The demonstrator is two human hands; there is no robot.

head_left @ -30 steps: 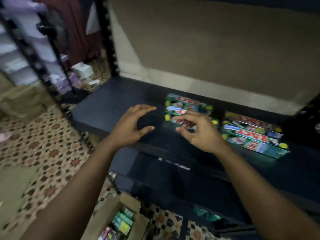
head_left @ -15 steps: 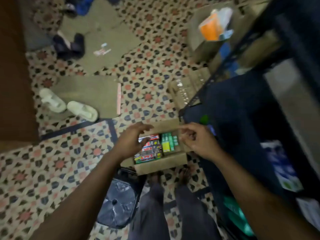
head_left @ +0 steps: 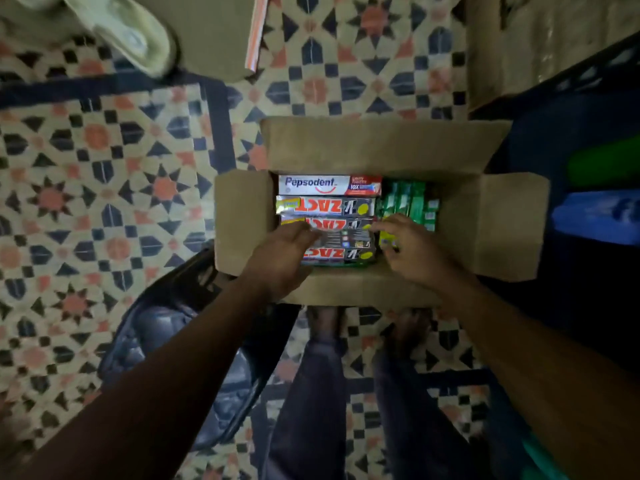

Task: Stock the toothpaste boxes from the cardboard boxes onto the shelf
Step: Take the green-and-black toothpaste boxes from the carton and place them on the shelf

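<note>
Open cardboard box (head_left: 381, 147), on floor: left hand (head_left: 282, 258) and right hand (head_left: 414, 252) reached in, fingers curled at either end of the nearest ZACT toothpaste boxes (head_left: 337, 252), apparently to lift several; grip unconfirmed.

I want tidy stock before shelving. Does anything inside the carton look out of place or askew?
Mostly orderly. One Pepsodent box lies alone at the far end of the carton, beside the Zact boxes. One dark box among them shows a different face. The green boxes stand upright, unlike the rest.
</note>
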